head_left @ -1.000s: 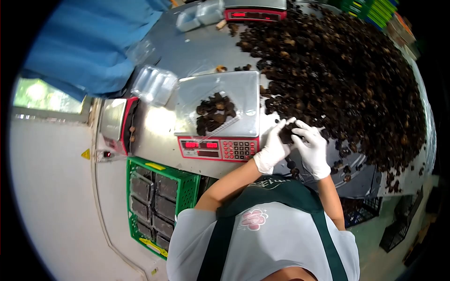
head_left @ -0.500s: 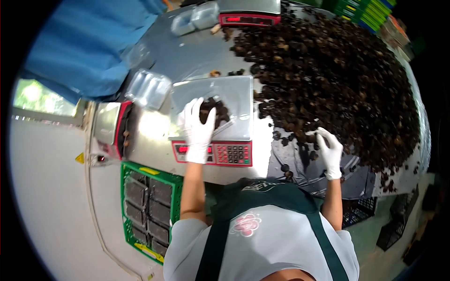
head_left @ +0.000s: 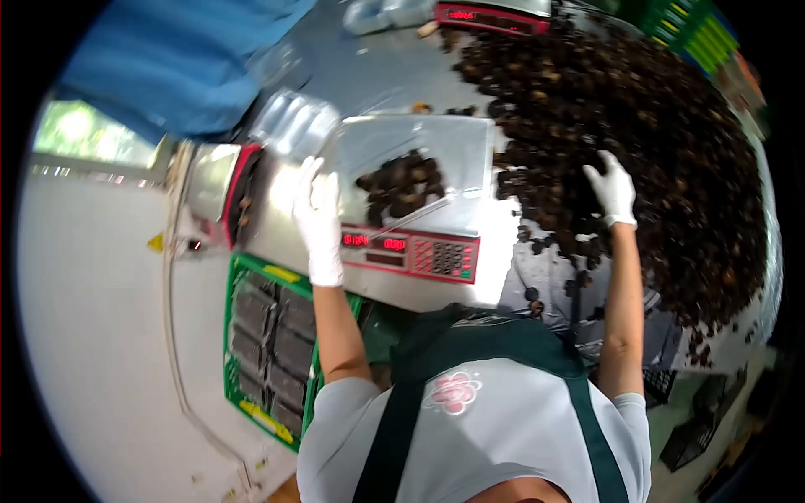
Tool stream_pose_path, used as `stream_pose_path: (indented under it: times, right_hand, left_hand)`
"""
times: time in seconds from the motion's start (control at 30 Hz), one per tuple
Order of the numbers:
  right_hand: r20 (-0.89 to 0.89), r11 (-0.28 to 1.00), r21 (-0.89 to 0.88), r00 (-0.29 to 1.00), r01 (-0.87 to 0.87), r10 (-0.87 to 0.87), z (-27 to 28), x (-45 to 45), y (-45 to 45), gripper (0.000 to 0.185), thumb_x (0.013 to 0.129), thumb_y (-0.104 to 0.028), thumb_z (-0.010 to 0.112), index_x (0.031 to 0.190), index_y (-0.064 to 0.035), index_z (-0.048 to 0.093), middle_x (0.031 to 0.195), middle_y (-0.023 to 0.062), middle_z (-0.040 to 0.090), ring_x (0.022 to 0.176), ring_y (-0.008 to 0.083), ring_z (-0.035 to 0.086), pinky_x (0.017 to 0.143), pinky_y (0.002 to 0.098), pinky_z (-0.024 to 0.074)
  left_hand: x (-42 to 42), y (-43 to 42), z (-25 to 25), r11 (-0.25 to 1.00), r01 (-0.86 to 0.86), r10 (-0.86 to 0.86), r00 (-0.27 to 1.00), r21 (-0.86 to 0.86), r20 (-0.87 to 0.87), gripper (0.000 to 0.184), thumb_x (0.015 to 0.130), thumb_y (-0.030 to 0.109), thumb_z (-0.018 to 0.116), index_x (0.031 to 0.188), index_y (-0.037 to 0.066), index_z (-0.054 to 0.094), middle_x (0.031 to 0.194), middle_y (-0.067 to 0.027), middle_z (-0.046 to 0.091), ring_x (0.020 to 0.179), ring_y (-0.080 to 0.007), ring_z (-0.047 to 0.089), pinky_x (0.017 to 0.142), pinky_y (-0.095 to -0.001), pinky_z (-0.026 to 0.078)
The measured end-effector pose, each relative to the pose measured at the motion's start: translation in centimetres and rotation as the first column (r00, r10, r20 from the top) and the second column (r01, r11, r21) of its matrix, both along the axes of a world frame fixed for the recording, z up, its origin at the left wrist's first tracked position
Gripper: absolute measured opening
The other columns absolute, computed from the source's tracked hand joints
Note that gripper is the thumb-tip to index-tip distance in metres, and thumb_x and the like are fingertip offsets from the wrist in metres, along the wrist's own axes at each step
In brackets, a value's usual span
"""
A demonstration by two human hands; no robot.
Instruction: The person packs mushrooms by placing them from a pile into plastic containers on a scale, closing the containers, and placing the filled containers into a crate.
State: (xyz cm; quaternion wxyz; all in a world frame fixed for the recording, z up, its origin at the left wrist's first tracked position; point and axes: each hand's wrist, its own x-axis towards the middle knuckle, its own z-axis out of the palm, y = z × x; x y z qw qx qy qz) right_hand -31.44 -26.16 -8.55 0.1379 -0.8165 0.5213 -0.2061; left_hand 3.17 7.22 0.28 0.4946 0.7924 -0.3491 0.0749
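My left hand (head_left: 319, 222), in a white glove, is beside the left edge of a red digital scale (head_left: 444, 257). Its fingers are stretched out and hold nothing. On the scale's pan lies a heap of small dark brown pieces (head_left: 404, 186), mushroom-like in look, in what seems a clear plastic tray (head_left: 436, 208). Red digits glow on the display. My right hand (head_left: 615, 191), gloved too, hovers over or touches the near part of a big pile of the same dark pieces (head_left: 620, 101). Its thumb and fingers are apart, with nothing visible in them.
Clear plastic trays (head_left: 295, 124) are stacked left of the scale. A second scale (head_left: 220, 189) stands at the left, and another scale (head_left: 493, 17) at the far edge. Below left, a green crate (head_left: 231, 335) holds filled dark packs (head_left: 293, 342). Green crates (head_left: 692, 33) stand far right.
My left hand has left the dark pieces on the scale and moved left, its fingers straightening. My right hand has moved further out over the pile. The camera view has shifted slightly.
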Motion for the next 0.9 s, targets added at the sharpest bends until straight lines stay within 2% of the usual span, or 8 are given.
stream_pose_path:
  times: [0.17, 0.23, 0.3, 0.43, 0.53, 0.63, 0.8, 0.9]
  right_hand:
    - [-0.157, 0.994, 0.107, 0.987, -0.007, 0.024, -3.7, 0.8, -2.6, 0.031, 0.081, -0.029, 0.068, 0.105, -0.0088, 0.065, 0.091, 0.0129, 0.069, 0.083, 0.0334, 0.066, 0.072, 0.0401, 0.0514]
    - [-0.011, 0.993, 0.115, 1.000, 0.029, -0.027, -1.9, 0.6, -0.5, 0.026, 0.082, -0.023, 0.068, 0.103, -0.0078, 0.066, 0.083, 0.0127, 0.068, 0.071, 0.0304, 0.065, 0.067, 0.0374, 0.0502]
    - [0.167, 0.994, 0.092, 0.984, 0.051, -0.066, -0.7, -0.2, 1.5, 0.028, 0.083, -0.016, 0.069, 0.108, -0.0062, 0.066, 0.083, 0.0090, 0.069, 0.064, 0.0178, 0.062, 0.066, 0.0330, 0.0496]
    - [0.480, 0.975, 0.222, 0.871, -0.001, -0.109, -1.4, -3.2, 3.1, 0.021, 0.087, -0.011, 0.067, 0.105, 0.0007, 0.066, 0.106, 0.0068, 0.069, 0.100, 0.0129, 0.061, 0.092, 0.0245, 0.0448]
    - [0.553, 0.881, 0.467, 0.802, -0.072, -0.227, -1.5, -4.7, 4.4, 0.017, 0.089, -0.011, 0.067, 0.101, 0.0007, 0.067, 0.098, 0.0023, 0.068, 0.091, 0.0099, 0.060, 0.084, 0.0245, 0.0471]
    - [0.623, 0.778, 0.601, 0.718, -0.183, -0.311, -0.1, -4.0, 6.3, 0.014, 0.088, -0.012, 0.068, 0.098, -0.0032, 0.068, 0.085, -0.0017, 0.066, 0.072, 0.0053, 0.056, 0.066, 0.0201, 0.0440]
    - [0.650, 0.805, 0.568, 0.693, -0.169, -0.312, -0.1, -3.1, 6.7, 0.013, 0.087, -0.015, 0.068, 0.095, -0.0047, 0.068, 0.083, -0.0061, 0.061, 0.068, 0.0033, 0.051, 0.061, 0.0197, 0.0414]
    - [0.353, 0.992, 0.126, 0.935, -0.005, -0.040, -3.4, -3.8, 5.7, 0.030, 0.082, -0.025, 0.072, 0.103, -0.0053, 0.066, 0.102, 0.0091, 0.069, 0.085, 0.0235, 0.065, 0.075, 0.0318, 0.0511]
  left_hand:
    - [1.2, 3.2, 0.9, 0.995, -0.092, 0.088, 0.990, -0.028, -0.106, 0.030, 0.090, 0.010, 0.062, 0.119, 0.001, 0.061, 0.117, -0.0079, 0.062, 0.107, -0.0157, 0.057, 0.094, -0.0288, 0.043]
    - [0.8, 3.6, 0.9, 0.989, -0.121, 0.087, 0.933, -0.079, -0.348, 0.028, 0.089, 0.012, 0.064, 0.113, 0.000, 0.064, 0.108, -0.0093, 0.065, 0.100, -0.0162, 0.060, 0.089, -0.0298, 0.047]
    - [1.7, 3.9, -1.1, 0.989, -0.098, 0.051, 0.934, -0.115, -0.353, 0.027, 0.089, 0.012, 0.064, 0.113, 0.000, 0.064, 0.106, -0.0077, 0.065, 0.096, -0.0137, 0.060, 0.088, -0.0277, 0.047]
    - [1.6, 2.9, -2.7, 0.995, -0.043, -0.006, 0.881, -0.092, -0.473, 0.029, 0.089, 0.011, 0.064, 0.115, -0.001, 0.063, 0.111, -0.0091, 0.064, 0.099, -0.0149, 0.060, 0.090, -0.0281, 0.046]
    - [1.7, 1.1, -4.0, 0.981, -0.095, -0.035, 0.768, -0.168, -0.639, 0.039, 0.088, 0.013, 0.066, 0.123, -0.001, 0.057, 0.117, -0.0108, 0.060, 0.108, -0.0178, 0.056, 0.095, -0.0306, 0.043]
    - [0.3, -0.9, -4.9, 0.989, -0.055, -0.036, 0.808, -0.136, -0.588, 0.046, 0.087, 0.015, 0.067, 0.129, 0.002, 0.053, 0.120, -0.0119, 0.059, 0.111, -0.0197, 0.055, 0.096, -0.0323, 0.043]
    - [-0.3, -2.0, -7.7, 0.999, 0.036, -0.026, 0.929, 0.022, -0.369, 0.047, 0.085, 0.014, 0.069, 0.128, 0.003, 0.054, 0.134, -0.0157, 0.048, 0.117, -0.0253, 0.053, 0.100, -0.0351, 0.042]
    - [-1.4, -2.7, -8.0, 0.997, 0.072, -0.076, 0.928, -0.025, -0.364, 0.045, 0.085, 0.013, 0.068, 0.127, 0.003, 0.054, 0.138, -0.0175, 0.045, 0.125, -0.0263, 0.048, 0.103, -0.0351, 0.041]
